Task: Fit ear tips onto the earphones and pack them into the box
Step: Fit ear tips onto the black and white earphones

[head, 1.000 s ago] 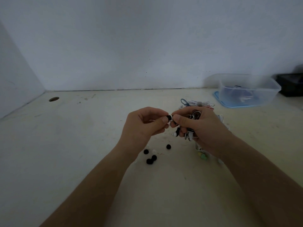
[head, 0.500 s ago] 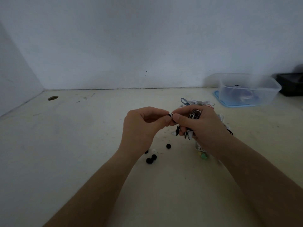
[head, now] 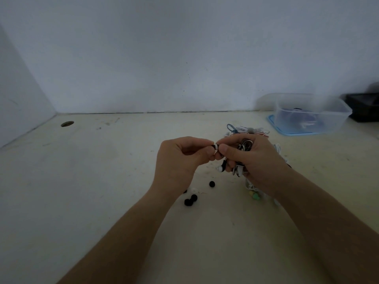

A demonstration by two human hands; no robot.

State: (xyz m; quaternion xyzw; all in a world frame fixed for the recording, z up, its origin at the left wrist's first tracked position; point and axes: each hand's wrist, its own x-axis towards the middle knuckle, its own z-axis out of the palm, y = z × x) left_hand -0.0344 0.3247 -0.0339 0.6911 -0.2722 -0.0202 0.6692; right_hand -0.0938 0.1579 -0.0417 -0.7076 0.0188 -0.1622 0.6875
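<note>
Across the cream surface (head: 123,181), flecked with dark marks, lie black ear tips (head: 190,199) and a white tip (head: 193,189) at centre frame, beside black-and-white earphones (head: 238,171) with a mint-green piece (head: 256,196) below, and at upper right are a clear box (head: 311,115), its blue lid (head: 287,133) and a black tray (head: 363,109).

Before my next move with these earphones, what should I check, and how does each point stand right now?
1. Earbud pinched between left hand and right hand: ok.
2. Fit on that earbud finished: cannot tell, the fingers cover it.
3. Coiled cable gathered in the right hand: ok.
4. Second earbud, hanging below the right hand, fitted: cannot tell.
5. Spare black ear tips on the table beside the left hand: ok.
6. Clear box at the right rear, top open: ok.
</note>
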